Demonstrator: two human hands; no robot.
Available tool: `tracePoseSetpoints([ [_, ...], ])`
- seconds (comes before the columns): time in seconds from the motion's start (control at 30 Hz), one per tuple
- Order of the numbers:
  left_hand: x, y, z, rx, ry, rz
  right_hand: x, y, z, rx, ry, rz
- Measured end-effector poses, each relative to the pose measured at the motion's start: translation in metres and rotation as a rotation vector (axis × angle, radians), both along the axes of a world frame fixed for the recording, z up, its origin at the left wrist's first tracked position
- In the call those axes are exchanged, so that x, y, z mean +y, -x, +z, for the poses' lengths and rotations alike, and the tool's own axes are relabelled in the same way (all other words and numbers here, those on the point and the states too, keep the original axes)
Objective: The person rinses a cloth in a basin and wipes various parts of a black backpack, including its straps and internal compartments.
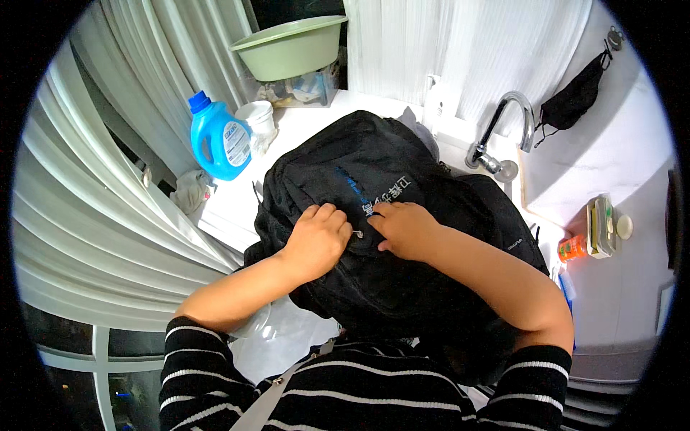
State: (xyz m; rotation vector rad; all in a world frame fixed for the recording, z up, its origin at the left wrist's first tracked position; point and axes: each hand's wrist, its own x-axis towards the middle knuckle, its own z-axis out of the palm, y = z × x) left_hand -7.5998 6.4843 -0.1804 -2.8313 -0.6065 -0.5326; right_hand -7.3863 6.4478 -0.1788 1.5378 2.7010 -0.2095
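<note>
My left hand (316, 241) and right hand (405, 228) pinch the black backpack (374, 172) at its zipper. I judge the fabric soft and bulky; best gripped by seam or strap.

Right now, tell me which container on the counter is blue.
The detergent jug, blue with a blue cap, left of the black backpack. The cup beside it is white; the basin behind is pale green.

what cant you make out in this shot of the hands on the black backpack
- Head view: the sink under the backpack is covered by it; only the tap shows.
- What the left hand and right hand pinch is too small; a small metal ring between them shows.
- Contents of the green basin: hidden by its wall.
- Small things on the right shelf: too small to tell.
</note>
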Motion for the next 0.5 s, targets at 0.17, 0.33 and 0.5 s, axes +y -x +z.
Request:
tracePoseSetpoints([
  [0.17, 0.005, 0.005, 0.007, -0.149, 0.168, 0.071, -0.009, -0.010, -0.004, 0.174, -0.185, 0.072],
  [0.33, 0.019, 0.007, 0.036, -0.238, 0.175, 0.095, -0.010, -0.016, -0.001, 0.073, -0.521, 0.126],
  [0.5, 0.085, 0.041, 0.049, -0.181, 0.026, 0.385, -0.025, -0.012, 0.005, 0.053, -0.665, 0.178],
])
